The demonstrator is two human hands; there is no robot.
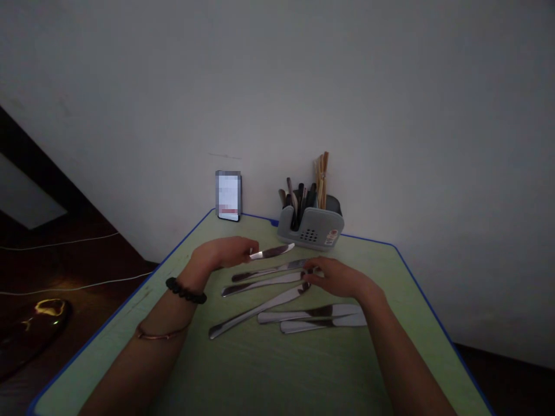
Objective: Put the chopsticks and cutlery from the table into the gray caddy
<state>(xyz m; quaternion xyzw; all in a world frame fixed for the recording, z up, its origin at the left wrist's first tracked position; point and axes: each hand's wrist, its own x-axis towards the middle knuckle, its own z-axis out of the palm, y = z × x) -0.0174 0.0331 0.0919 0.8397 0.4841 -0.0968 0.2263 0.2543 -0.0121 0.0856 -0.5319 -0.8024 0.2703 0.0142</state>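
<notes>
My left hand [229,252] is closed on the handle of a table knife [277,251], held just above the table with its blade pointing right. My right hand [336,276] is at the right ends of the cutlery, with finger and thumb closed around the tip of another table knife [264,284]. Its fingertips also meet the tines of a fork [269,270] lying just behind. A third knife [260,311] lies slanted in front. Two more knives, one behind [299,316] and one nearer [310,325], lie by my right wrist, which partly hides their blades.
A grey cutlery holder [318,228] with utensils and wooden chopsticks [321,179] stands at the table's back edge. A phone [228,196] with a lit screen leans on the wall [390,127] at the back left. Blue edging borders the light green table [243,370].
</notes>
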